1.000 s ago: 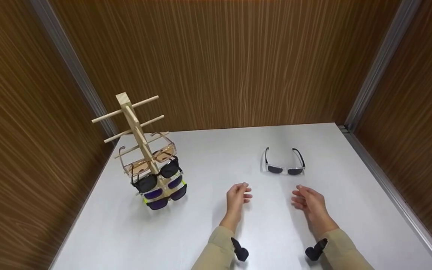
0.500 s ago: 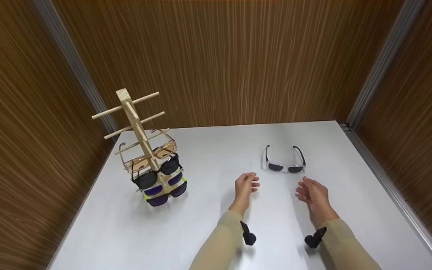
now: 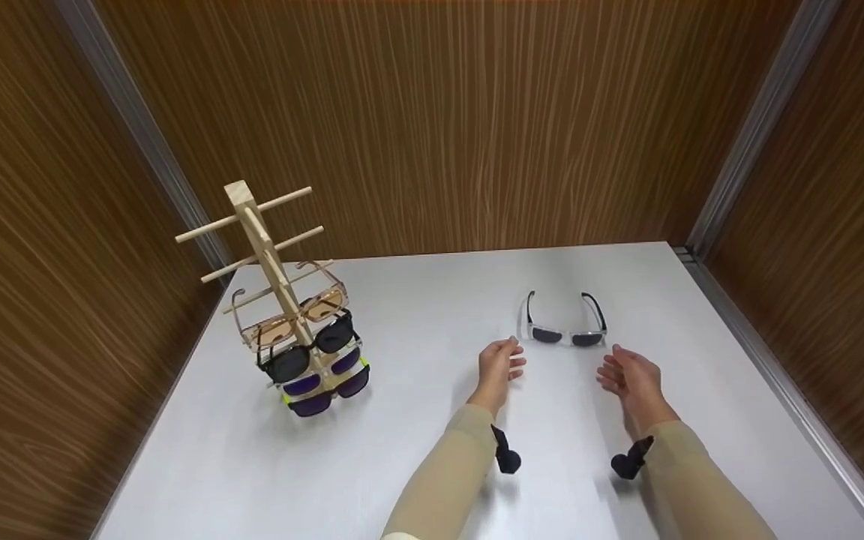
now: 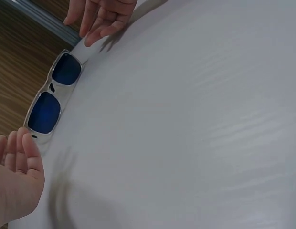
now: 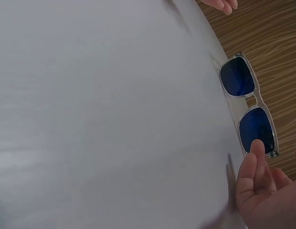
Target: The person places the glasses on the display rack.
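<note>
A pair of sunglasses [image 3: 588, 340] with a clear front and dark temples lies unfolded on the white table, temples pointing away from me. Its lenses look blue in both wrist views. My left hand [image 3: 498, 371] hovers just short of the left lens, fingers loosely bent, holding nothing. To the right and nearer me, my right hand [image 3: 636, 379] is likewise bare, fingers relaxed. A gap shows between each hand and the sunglasses [image 4: 44, 112] in the head view. From the right wrist, a fingertip overlaps the near lens [image 5: 257, 126]; whether it touches cannot be told.
At left stands a wooden display rack [image 3: 258, 232] with crossbars. Amber-tinted glasses [image 3: 273, 330], black sunglasses [image 3: 287, 365] and further pairs hang on its lower part; its upper bars are bare. Brown wood-grain panels [image 3: 432, 127] enclose the white table [image 3: 417, 322] behind and at both sides.
Both hands have moved forward toward the sunglasses, the left one also shifting right. The sunglasses and the rack stay where they were, apart from slight camera motion.
</note>
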Demonstrator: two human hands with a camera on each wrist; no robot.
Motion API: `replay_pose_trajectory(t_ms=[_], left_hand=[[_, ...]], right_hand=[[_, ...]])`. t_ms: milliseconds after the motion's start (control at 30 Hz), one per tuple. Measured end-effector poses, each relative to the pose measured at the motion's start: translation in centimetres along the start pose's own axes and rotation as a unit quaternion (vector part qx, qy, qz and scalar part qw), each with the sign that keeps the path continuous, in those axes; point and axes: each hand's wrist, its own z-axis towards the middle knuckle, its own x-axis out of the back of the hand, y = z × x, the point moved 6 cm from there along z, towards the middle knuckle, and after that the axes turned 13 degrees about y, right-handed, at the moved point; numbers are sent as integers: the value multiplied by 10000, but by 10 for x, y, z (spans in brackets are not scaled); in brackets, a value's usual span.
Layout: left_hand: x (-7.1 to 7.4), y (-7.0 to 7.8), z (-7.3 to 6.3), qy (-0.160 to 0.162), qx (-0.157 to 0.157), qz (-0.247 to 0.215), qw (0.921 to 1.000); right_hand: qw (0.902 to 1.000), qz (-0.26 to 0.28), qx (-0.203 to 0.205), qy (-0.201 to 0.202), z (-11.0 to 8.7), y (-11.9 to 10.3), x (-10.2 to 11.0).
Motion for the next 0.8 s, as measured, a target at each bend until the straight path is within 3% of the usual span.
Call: replay_pose_trajectory(t_ms=[533,800], left_hand=[[-22,-12,11,-161,555,-147,9982],[-37,-8,16,-131,528,-84,9985]], right_hand=[[9994,-161,136,-258,10,-10,-14],[9998,28,-156,-121,14,-14,-18]])
